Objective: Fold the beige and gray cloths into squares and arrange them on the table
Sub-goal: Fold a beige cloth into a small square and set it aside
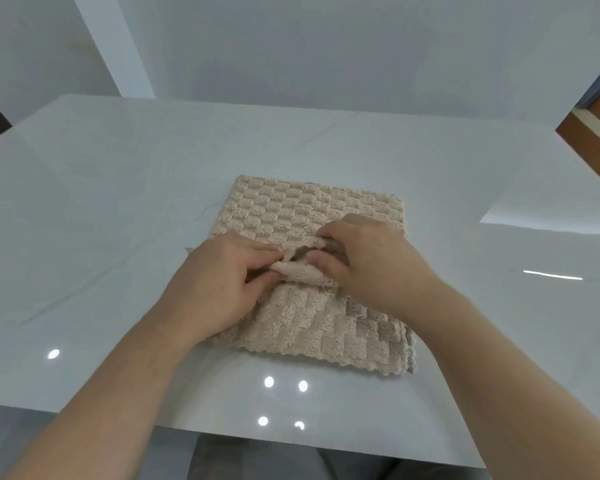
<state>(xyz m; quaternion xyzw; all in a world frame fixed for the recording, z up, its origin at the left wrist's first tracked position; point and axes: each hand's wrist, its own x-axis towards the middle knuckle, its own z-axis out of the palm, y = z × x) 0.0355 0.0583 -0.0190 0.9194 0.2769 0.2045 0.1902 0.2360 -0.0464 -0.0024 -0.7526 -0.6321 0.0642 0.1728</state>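
Observation:
A beige fluffy cloth [305,213] with a woven block pattern lies near the middle of the white table [118,188]. Both of my hands rest on its centre. My left hand [219,282] and my right hand [368,261] each pinch a raised ridge of the beige fabric between fingers and thumb, gathering it into a fold across the middle. A thin strip of gray cloth [410,351] peeks out under the beige cloth's near right edge; the rest of it is hidden.
The glossy table reflects ceiling lights near its front edge [291,438]. A brown cardboard box [593,140] stands beyond the table's far right corner. White walls rise behind the table.

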